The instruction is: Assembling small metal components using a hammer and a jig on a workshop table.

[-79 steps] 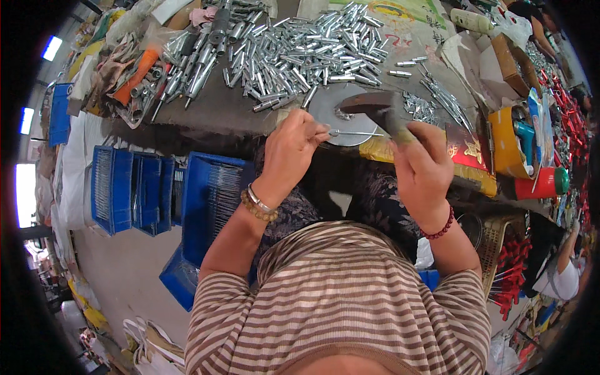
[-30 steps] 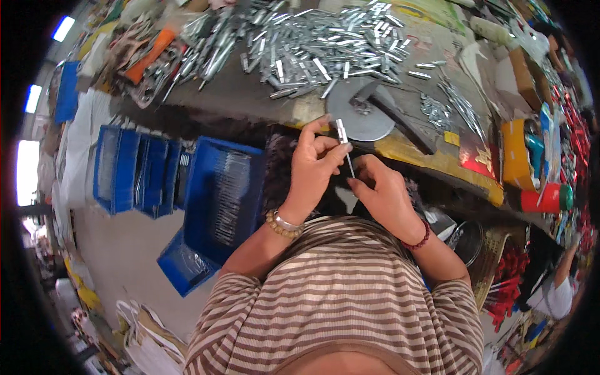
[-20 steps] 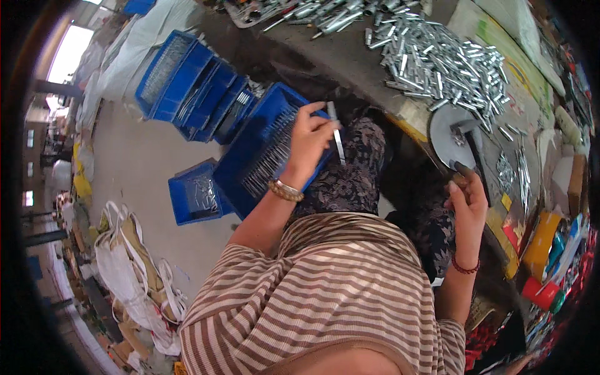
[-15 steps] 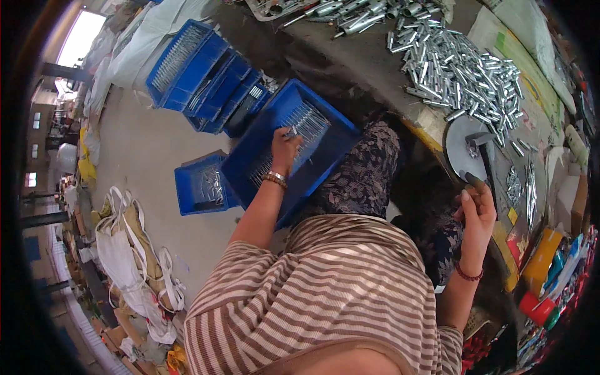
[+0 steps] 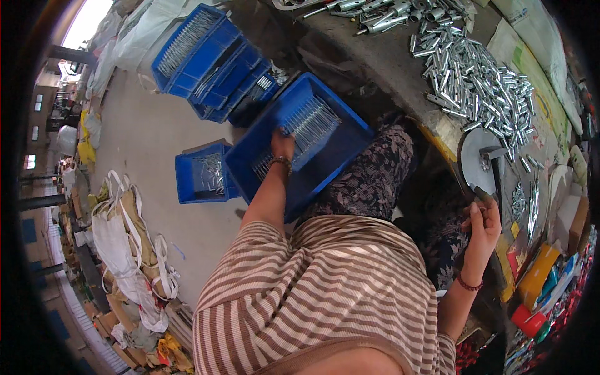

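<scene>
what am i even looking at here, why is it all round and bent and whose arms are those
This is one picture from a wide fisheye camera worn on a person's head, looking down, so straight edges bend near the rim. The arms belong to the wearer, in a striped shirt. The left hand reaches down into a blue crate beside the legs, onto rows of thin metal pieces. The right hand rests at the workbench edge by a round metal plate and touches the handle of a hammer lying on it. A heap of shiny metal tubes covers the bench. More blue crates stand on the floor.
</scene>
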